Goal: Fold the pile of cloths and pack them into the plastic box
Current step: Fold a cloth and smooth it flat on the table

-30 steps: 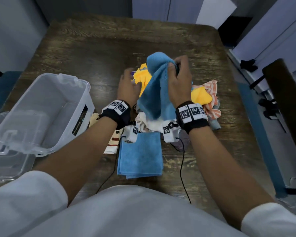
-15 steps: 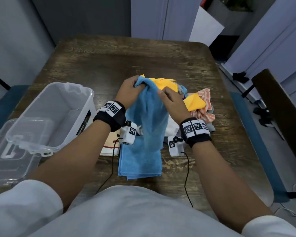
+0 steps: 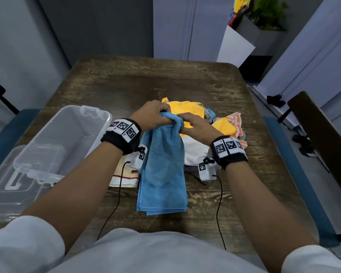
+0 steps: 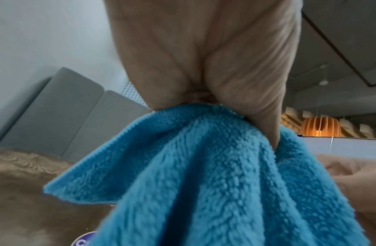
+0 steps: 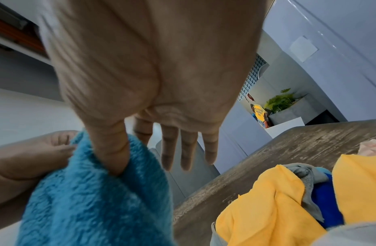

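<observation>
My left hand [image 3: 154, 115] fists one blue cloth [image 3: 163, 154]; my right hand [image 3: 197, 125] thumb-pinches it, other fingers straight. One folded blue cloth [image 3: 161, 201] and one plastic box [image 3: 98, 123] sit on the table [image 3: 215, 91].

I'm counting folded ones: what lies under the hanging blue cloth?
A folded blue cloth lies on the table beneath the hanging blue cloth; its far end is covered, hiding anything else there.

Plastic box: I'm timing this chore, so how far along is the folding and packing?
Done: a folded blue cloth and a cream cloth lie flat near the person. In hand: the left hand and right hand grip the top of a fluffy blue cloth, not yet folded. Left: the pile of yellow and other cloths, plus all packing; the plastic box looks empty.
</observation>
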Tool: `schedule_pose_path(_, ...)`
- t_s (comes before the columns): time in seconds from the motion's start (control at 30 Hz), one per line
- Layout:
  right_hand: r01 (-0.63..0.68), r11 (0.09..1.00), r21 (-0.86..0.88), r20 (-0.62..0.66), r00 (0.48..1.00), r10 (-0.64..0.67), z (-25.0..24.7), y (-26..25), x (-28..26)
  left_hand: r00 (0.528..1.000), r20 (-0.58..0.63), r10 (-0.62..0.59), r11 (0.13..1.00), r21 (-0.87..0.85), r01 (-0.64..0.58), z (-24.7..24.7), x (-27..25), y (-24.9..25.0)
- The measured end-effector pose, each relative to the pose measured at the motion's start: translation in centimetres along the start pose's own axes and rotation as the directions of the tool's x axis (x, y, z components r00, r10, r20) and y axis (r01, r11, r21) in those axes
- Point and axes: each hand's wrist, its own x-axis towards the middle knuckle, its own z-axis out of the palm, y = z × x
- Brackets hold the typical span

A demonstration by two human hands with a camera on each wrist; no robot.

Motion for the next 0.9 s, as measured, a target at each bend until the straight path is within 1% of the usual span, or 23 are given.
schedule_pose_path(0.07,-0.028,0.999,-0.037,-0.123,0.992,0.024,0.0,0.6,0.1,0.999,-0.03,-0.021,0.999,0.046,0.022,-0.4,-0.2,-0.4)
schedule_pose_path(0.17,-0.119,0.985,-0.127,-0.283,0.956,0.079,-0.4,1.8,-0.1,0.995,-0.052,-0.082,0.989,0.117,0.087,-1.4,-0.6,-1.4)
schedule_pose_path(0.23,-0.172,0.969,-0.176,-0.329,0.938,0.107,-0.8,2.5,-0.3,0.993,-0.04,-0.11,0.98,0.164,0.116,-2.0,-1.0,-2.0)
schedule_pose_path(0.3,-0.228,0.953,-0.199,-0.347,0.926,0.149,-1.2,3.0,-0.6,0.991,-0.035,-0.132,0.969,0.204,0.136,-2.7,-1.2,-2.5)
schedule_pose_path(0.4,-0.264,0.939,-0.218,-0.372,0.912,0.17,-1.3,3.6,-1.0,0.981,-0.075,-0.18,0.961,0.202,0.191,-3.6,-1.4,-3.2)
schedule_pose_path(0.5,-0.302,0.931,-0.204,-0.383,0.9,0.208,-1.3,4.3,-1.3,0.964,-0.187,-0.189,0.966,0.141,0.217,-4.4,-1.5,-3.7)
schedule_pose_path(0.57,-0.313,0.925,-0.216,-0.378,0.9,0.216,-1.3,4.6,-1.5,0.939,-0.281,-0.199,0.974,0.05,0.222,-5.0,-1.6,-3.7)
schedule_pose_path(0.6,-0.314,0.923,-0.224,-0.373,0.902,0.216,-1.4,4.6,-1.4,0.92,-0.334,-0.206,0.976,-0.002,0.218,-5.1,-1.5,-3.8)
schedule_pose_path(0.67,-0.315,0.916,-0.248,-0.368,0.905,0.211,-1.6,4.4,-1.2,0.867,-0.437,-0.24,0.971,-0.131,0.202,-5.3,-1.3,-3.9)
schedule_pose_path(0.73,-0.317,0.897,-0.308,-0.411,0.895,0.175,-1.8,4.3,-0.9,0.823,-0.497,-0.276,0.951,-0.266,0.158,-5.4,-1.1,-3.7)
schedule_pose_path(0.8,-0.35,0.864,-0.362,-0.48,0.864,0.148,-2.0,4.2,-0.5,0.818,-0.505,-0.275,0.935,-0.339,0.105,-5.4,-1.1,-2.8)
schedule_pose_path(0.87,-0.394,0.864,-0.315,-0.513,0.836,0.194,-2.3,3.6,-0.4,0.826,-0.509,-0.242,0.928,-0.37,0.043,-5.5,-1.2,-1.8)
schedule_pose_path(0.9,-0.405,0.872,-0.274,-0.506,0.832,0.227,-2.4,3.3,-0.5,0.826,-0.513,-0.234,0.918,-0.397,0.014,-5.5,-1.2,-1.4)
